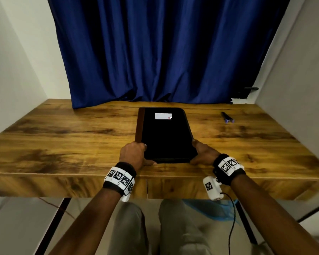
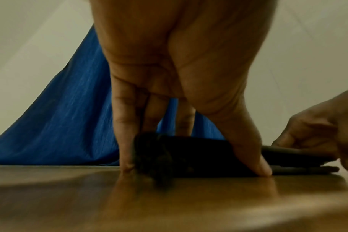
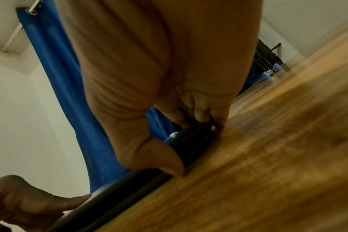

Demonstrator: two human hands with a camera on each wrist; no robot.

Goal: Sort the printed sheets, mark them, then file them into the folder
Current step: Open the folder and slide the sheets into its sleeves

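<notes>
The black folder (image 1: pixel 166 135) lies closed and flat on the wooden table (image 1: pixel 63 137), its near corners gripped between the left hand (image 1: pixel 133 153) and right hand (image 1: pixel 203 153), fingers and thumbs curled round its edges. It is smooth, round-cornered, brown-spined, with a white label (image 1: pixel 163 116) curling up. A marker (image 1: pixel 226 117) lies right of the folder.

Black folder (image 1: pixel 166 137), white label (image 1: pixel 163 116); blue curtain (image 1: pixel 164 52); brown wood-grain table (image 1: pixel 63 137).

Left hand (image 1: pixel 133 153) and right hand (image 1: pixel 203 153) each grip with curled fingers.
</notes>
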